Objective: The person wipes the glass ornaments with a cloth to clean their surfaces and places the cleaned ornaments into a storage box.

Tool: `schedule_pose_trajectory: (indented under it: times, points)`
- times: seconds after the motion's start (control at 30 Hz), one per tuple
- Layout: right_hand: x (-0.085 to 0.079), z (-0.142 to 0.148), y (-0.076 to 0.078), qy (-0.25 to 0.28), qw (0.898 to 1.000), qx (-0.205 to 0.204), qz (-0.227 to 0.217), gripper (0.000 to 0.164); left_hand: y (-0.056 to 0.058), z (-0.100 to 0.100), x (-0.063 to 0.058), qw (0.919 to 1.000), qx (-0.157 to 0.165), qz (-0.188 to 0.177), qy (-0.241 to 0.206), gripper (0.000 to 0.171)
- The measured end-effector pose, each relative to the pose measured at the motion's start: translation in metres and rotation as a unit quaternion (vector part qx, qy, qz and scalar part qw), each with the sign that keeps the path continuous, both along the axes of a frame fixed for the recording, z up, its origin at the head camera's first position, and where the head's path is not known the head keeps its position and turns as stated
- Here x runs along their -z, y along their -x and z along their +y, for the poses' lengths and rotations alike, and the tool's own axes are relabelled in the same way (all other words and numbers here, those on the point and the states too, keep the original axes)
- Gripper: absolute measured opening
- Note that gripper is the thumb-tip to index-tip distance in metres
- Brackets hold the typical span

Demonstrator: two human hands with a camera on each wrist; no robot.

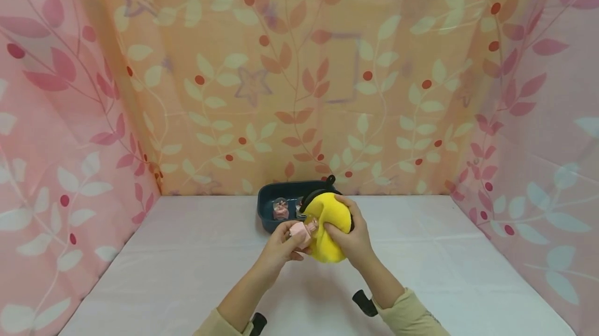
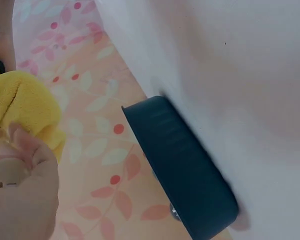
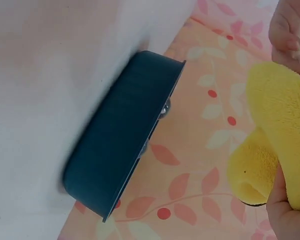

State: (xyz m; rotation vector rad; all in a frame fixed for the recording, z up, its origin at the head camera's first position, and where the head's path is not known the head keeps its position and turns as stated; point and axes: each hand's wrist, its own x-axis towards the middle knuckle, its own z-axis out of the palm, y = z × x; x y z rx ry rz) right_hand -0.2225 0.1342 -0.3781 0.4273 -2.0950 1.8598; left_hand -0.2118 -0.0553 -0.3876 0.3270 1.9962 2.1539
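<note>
In the head view my left hand (image 1: 279, 249) pinches a small snow globe by its pink base (image 1: 300, 235), the clear dome tilted toward the right. My right hand (image 1: 354, 237) grips a yellow plush cloth (image 1: 334, 211) with black trim and a black hanging loop. Its folds lie against the dome and hide part of it. The left wrist view shows the underside of the base (image 2: 9, 172) in the left hand (image 2: 32, 200), beside the cloth (image 2: 27, 102). From the right wrist, the cloth (image 3: 285, 110) hangs over the right hand's fingers (image 3: 285, 220).
Behind the hands, a dark blue rectangular tray (image 1: 263, 210) stands on the white table (image 1: 187, 253). Inside it sit a snow globe with a pink base (image 1: 281, 209) and another one partly hidden by the cloth. Leaf-patterned curtains (image 1: 299, 91) enclose the table's back and sides.
</note>
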Motion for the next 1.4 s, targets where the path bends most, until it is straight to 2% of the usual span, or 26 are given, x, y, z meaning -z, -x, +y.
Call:
schedule_pose_trajectory:
  times: [0.1, 0.2, 0.4, 0.53, 0.7, 0.8, 0.9, 1.03, 1.1, 1.23, 1.4]
  points:
    - [-0.002, 0.000, 0.002, 0.019, 1.000, -0.001, -0.021, 0.061, 0.001, 0.000, 0.000, 0.9994, 0.010, -0.011, -0.030, 0.059]
    - [-0.002, 0.000, 0.003, 0.064, 0.997, -0.012, -0.050, 0.062, 0.001, 0.000, 0.001, 0.9975, 0.030, -0.018, -0.062, 0.056]
    - [0.002, 0.000, 0.006, 0.155, 0.981, -0.040, -0.108, 0.060, 0.001, -0.002, 0.002, 0.9940, 0.053, -0.025, -0.092, 0.057]
    - [0.006, 0.000, 0.008, 0.175, 0.973, -0.050, -0.144, 0.058, 0.000, -0.003, 0.002, 0.9919, 0.054, -0.034, -0.110, 0.056]
    - [0.009, 0.001, 0.009, 0.173, 0.972, -0.029, -0.156, 0.058, -0.001, -0.002, 0.002, 0.9896, 0.055, -0.038, -0.127, 0.045]
    - [0.008, 0.002, 0.005, 0.181, 0.976, -0.006, -0.121, 0.060, -0.002, -0.001, 0.000, 0.9883, 0.061, -0.037, -0.135, 0.047]
    - [0.005, 0.002, 0.000, 0.173, 0.983, -0.006, -0.053, 0.061, -0.002, -0.001, -0.002, 0.9878, 0.065, -0.035, -0.137, 0.051]
    - [0.003, -0.001, -0.007, 0.108, 0.992, -0.043, 0.044, 0.064, -0.002, -0.001, -0.004, 0.9871, 0.065, -0.037, -0.141, 0.054]
    - [0.003, -0.003, -0.010, 0.065, 0.993, -0.063, 0.080, 0.064, -0.002, -0.001, -0.005, 0.9861, 0.067, -0.043, -0.146, 0.055]
    - [0.006, -0.007, -0.011, -0.005, 0.990, -0.081, 0.117, 0.063, -0.002, -0.001, -0.005, 0.9868, 0.067, -0.048, -0.139, 0.062]
    - [0.010, -0.010, -0.011, -0.034, 0.987, -0.079, 0.138, 0.062, -0.001, -0.003, 0.001, 0.9940, 0.054, -0.026, -0.091, 0.070]
